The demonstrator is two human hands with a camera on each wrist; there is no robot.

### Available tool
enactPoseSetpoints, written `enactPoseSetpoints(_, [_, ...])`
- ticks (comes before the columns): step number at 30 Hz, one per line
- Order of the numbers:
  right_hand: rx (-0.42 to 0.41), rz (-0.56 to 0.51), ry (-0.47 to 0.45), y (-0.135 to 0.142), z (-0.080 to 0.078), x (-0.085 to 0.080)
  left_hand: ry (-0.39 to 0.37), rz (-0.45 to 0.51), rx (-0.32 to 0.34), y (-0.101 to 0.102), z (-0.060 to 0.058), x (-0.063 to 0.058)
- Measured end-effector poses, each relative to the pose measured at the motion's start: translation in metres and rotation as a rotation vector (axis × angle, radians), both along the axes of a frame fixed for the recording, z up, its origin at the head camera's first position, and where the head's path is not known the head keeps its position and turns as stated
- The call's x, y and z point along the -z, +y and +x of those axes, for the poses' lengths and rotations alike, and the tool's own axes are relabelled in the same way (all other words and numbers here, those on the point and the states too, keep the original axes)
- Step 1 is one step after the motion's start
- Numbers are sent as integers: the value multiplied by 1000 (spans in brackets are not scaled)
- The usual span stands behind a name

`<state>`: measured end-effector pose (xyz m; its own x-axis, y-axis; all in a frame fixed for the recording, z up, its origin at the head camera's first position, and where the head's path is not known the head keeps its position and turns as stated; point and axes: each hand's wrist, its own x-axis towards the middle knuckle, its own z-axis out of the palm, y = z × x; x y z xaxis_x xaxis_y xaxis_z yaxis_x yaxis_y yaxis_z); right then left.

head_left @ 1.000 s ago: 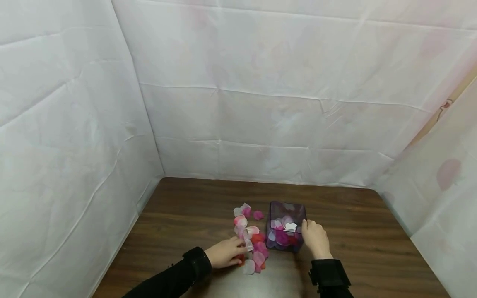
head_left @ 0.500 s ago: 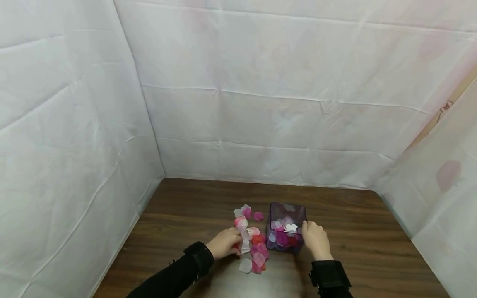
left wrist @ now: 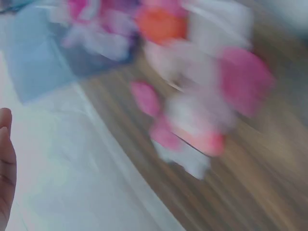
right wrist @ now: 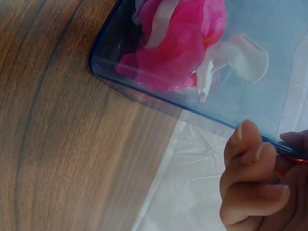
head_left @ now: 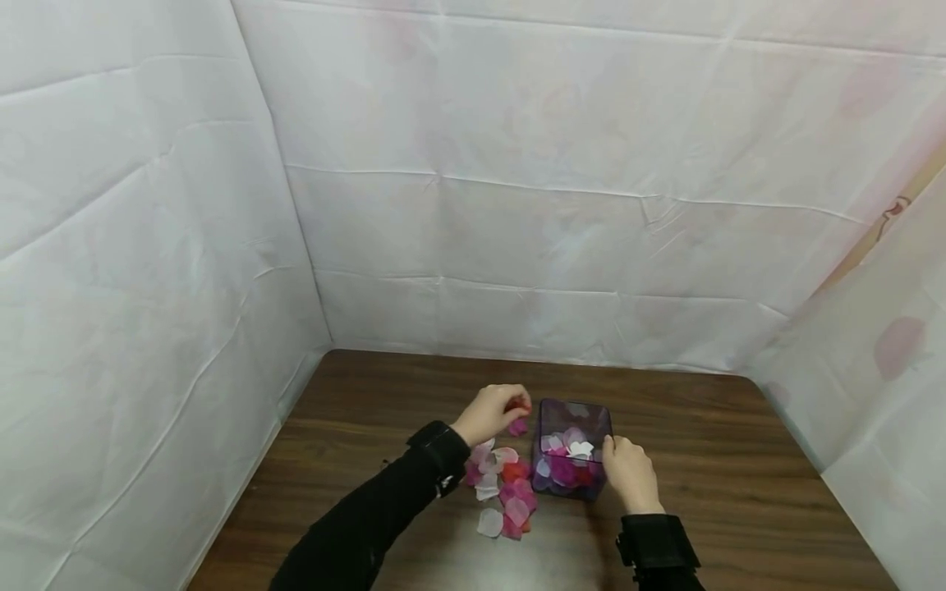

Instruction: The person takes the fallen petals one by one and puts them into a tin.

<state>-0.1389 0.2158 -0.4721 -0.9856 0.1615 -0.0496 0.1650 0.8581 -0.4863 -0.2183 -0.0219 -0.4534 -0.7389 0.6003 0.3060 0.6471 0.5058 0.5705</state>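
My left hand (head_left: 493,412) is raised at the far end of the petal pile, left of the box, and pinches a red petal (head_left: 521,404) between curled fingers. A magenta petal (head_left: 517,427) lies on the table just below it. Loose fabric petals (head_left: 517,510) in pink, white and red are strewn toward the near side. My right hand (head_left: 631,474) grips the right rim of a see-through purple box (head_left: 550,417), thumb and fingers on either side of the wall. Inside the box lie pink, white and lilac petals (right wrist: 178,57). The left wrist view is blurred; only a finger edge (left wrist: 6,168) shows there.
A dark wood-grain table (head_left: 709,460) carries everything. White sheets (head_left: 473,164) hang behind it and along both sides. The box stands just right of the loose petals.
My left hand has picked a red petal from the pile's near left side and moved away from me and to the right with it. The right hand keeps its grip on the box.
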Motion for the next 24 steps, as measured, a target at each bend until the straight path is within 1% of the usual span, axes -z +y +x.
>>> enactPoseSetpoints(2, [-5,-1,4,0,1,0,30,-5,27,18,0,-8])
enactPoseSetpoints(5, [-7,0,23,0,1,0,86,-75,65,39,2,-14])
enactPoseSetpoints(9, [4,10,48,0,2,1,176,-207,73,58,7,-14])
enactPoseSetpoints(11, [5,13,51,-1,2,2,203,-262,66,62,10,-13])
enactPoseSetpoints(12, [6,11,48,-1,2,2,204,-295,63,64,12,-13])
enactPoseSetpoints(15, [10,6,43,-1,1,2,187,-359,46,66,17,-14])
enactPoseSetpoints(17, [14,7,43,-1,1,2,171,-383,36,65,19,-13])
enactPoseSetpoints(19, [16,9,43,-1,1,2,168,-367,23,60,20,-11])
enactPoseSetpoints(21, [13,11,43,-1,1,1,185,-338,18,53,21,-10])
enactPoseSetpoints(24, [18,1,39,0,3,1,209,-291,20,35,22,-9])
